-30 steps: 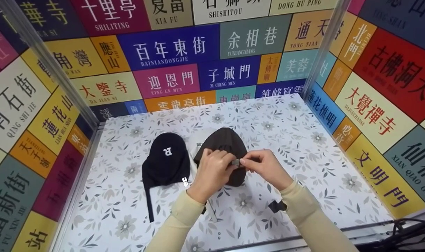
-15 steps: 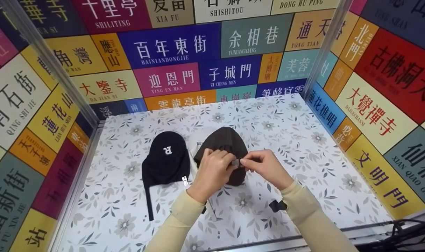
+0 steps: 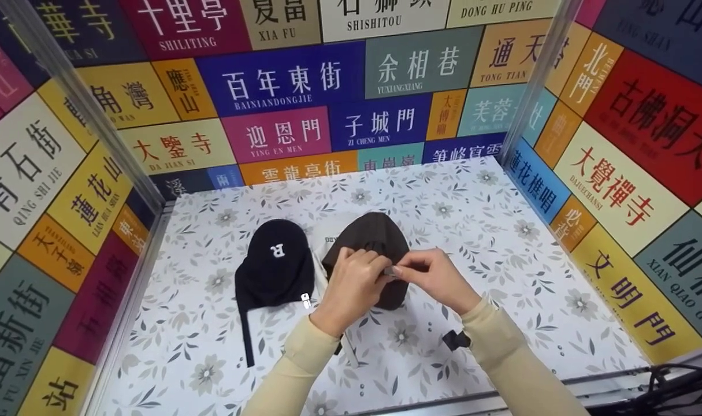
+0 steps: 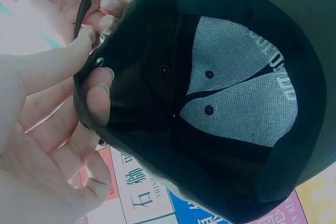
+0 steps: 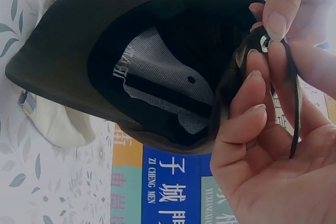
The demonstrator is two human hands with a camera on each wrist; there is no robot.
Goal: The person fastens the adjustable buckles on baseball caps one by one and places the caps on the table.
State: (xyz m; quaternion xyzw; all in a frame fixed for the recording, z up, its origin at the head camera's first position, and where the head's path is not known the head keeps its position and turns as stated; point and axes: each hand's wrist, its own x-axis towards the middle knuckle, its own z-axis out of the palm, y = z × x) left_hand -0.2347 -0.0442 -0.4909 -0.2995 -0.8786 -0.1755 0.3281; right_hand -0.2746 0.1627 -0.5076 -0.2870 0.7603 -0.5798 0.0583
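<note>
Both hands are at the back of a dark brown baseball cap (image 3: 379, 231), whose inside with pale mesh panels faces the wrist cameras. My left hand (image 3: 355, 280) grips the cap's rear edge, thumb outside and fingertips inside the opening. Close beside it, my right hand (image 3: 440, 276) pinches at the cap's adjustment strap (image 5: 294, 108), whose loose end hangs over the palm in the right wrist view. A small metal buckle (image 5: 264, 43) shows between the fingertips of the two hands. In the left wrist view the strap end (image 4: 82, 11) sticks up past the left thumb.
A navy cap (image 3: 278, 274) with a white R lies on the left, its dark strap (image 3: 247, 341) stretching toward the front. Partly hidden behind the brown cap is a white cap (image 5: 63, 124). Black cables (image 3: 686, 381) bunch at the lower right. Printed panels wall in the flowered tabletop (image 3: 478, 219).
My right hand has shifted slightly left, bringing its fingertips nearer the left hand at the buckle. My left hand stays almost still on the cap.
</note>
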